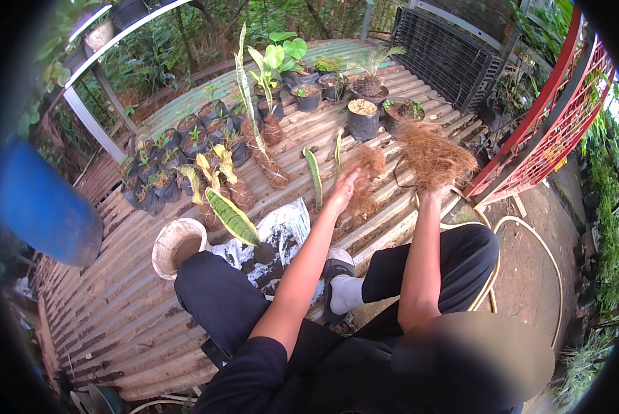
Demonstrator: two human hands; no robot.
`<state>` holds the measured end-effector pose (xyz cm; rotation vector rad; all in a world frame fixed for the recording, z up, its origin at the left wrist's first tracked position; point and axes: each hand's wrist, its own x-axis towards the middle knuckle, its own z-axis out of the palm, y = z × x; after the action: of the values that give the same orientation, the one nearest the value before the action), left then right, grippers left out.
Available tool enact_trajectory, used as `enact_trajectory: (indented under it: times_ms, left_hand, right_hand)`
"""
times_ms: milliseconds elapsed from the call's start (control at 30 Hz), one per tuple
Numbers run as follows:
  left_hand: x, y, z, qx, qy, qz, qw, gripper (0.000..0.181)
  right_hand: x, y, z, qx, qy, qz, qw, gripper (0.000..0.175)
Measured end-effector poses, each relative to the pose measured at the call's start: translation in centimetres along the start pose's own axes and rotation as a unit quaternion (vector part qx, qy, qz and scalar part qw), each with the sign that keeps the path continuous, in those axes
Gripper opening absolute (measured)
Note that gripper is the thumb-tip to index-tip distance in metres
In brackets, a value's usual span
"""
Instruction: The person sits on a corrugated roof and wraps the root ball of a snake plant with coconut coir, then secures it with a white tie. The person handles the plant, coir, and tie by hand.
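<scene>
A large bundle of brown coconut fibre (433, 155) lies over the fingers of my right hand (440, 188), which grips its near side. My left hand (343, 192) touches a smaller clump of coconut fibre (367, 160); its fingertips are partly hidden in the strands. Two snake plant leaf cuttings (313, 176) rest on the corrugated metal sheet just beyond my left hand. Nearer my left knee, a broad yellow-edged snake plant leaf (232, 216) stands with a dark soil ball (264, 253) at its base, over a soil-strewn white plastic sack (294, 220).
Snake plants with fibre-wrapped bases (272, 172) and several black-bagged seedlings (193, 139) stand ahead left. A whitish bucket (177, 248) is by my left knee, a blue drum (48, 202) farther left. Right are a red metal mesh frame (542, 124) and a hose (553, 259). Black crates (444, 57) lean behind.
</scene>
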<state>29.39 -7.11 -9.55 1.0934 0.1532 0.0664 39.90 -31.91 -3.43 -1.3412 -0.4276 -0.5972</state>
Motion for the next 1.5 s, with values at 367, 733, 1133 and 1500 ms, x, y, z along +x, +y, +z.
enact_trajectory:
  times_ms: [367,733,1133,1500]
  left_hand:
    - [-3.0,5.8,3.1,0.17,0.019,0.043,0.984,0.069]
    - [-3.2,5.2,3.1,-0.206,-0.032,0.073,0.975,0.071]
    - [-4.0,3.0,-1.0,-0.486,-0.05,0.059,0.87,0.087]
    - [-5.3,4.5,0.2,-0.469,-0.118,-0.008,0.875,0.087]
  right_hand:
    - [-2.6,-5.0,3.6,0.395,0.081,0.296,0.866,0.044]
    - [-6.4,-9.8,10.0,0.028,-0.31,0.294,0.904,0.065]
    - [-3.4,-9.6,9.2,-0.229,-0.183,0.064,0.954,0.041]
    - [-7.4,-3.4,6.8,0.183,-0.23,0.466,0.834,0.109]
